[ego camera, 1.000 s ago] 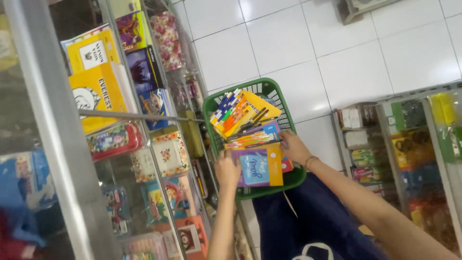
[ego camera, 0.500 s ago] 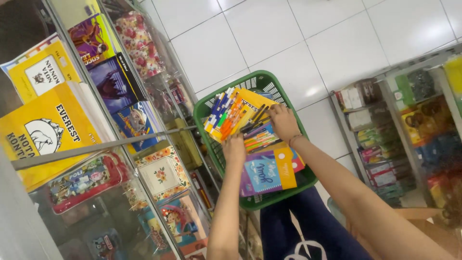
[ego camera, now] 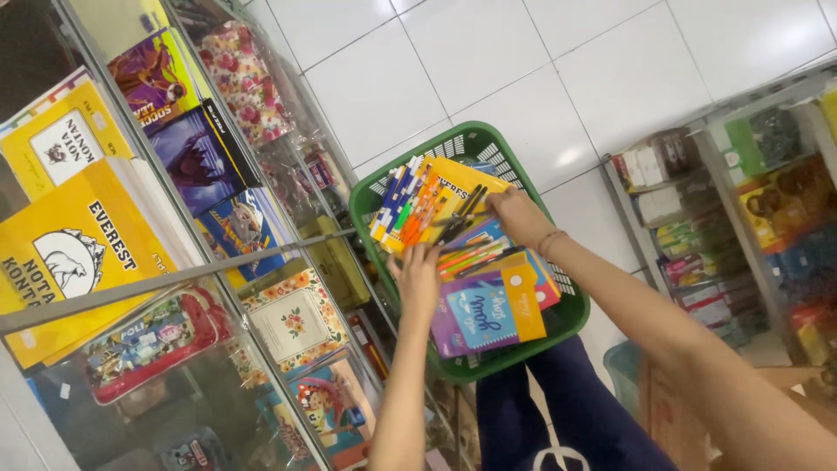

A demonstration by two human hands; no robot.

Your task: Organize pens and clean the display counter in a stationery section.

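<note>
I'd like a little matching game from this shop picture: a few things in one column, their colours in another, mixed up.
Things:
1. basket
2. notebook in the basket, nearest the person
3. pencil case behind the glass, lower left
4. card that the pens are packed on

Colours:
A. red rim
B. green
C. yellow
D. purple and blue with an orange strip

Pairs: 1-B, 2-D, 3-A, 4-C

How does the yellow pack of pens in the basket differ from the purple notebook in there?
The yellow pack of pens lies at the far end of the green basket; the purple notebook lies at the near end. The pack shows rows of many-coloured pens; the notebook shows a plain cover with an orange band. Both lie flat on the pile.
</note>
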